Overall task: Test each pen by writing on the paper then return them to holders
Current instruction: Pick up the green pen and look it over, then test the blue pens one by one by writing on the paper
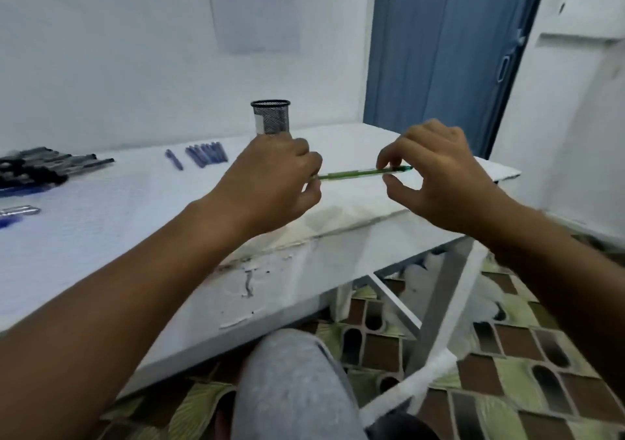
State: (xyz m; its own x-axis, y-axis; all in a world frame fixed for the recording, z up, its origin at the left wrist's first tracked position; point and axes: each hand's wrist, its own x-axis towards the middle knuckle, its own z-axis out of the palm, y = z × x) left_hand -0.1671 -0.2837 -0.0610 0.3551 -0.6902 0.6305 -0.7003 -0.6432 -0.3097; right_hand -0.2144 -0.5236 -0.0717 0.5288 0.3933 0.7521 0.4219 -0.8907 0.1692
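Green pen — L hand + R hand pinch ends | no legible txt

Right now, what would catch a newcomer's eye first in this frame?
Mid-frame, the left hand and the right hand hold a green pen level between them above the white table. Behind the left hand stands a black mesh holder; a row of blue pens lies to its left and dark pens pile at the far left edge.

One green pen spans between the two hands; one mesh holder stands behind the left hand; blurred pen piles further left defy counting.
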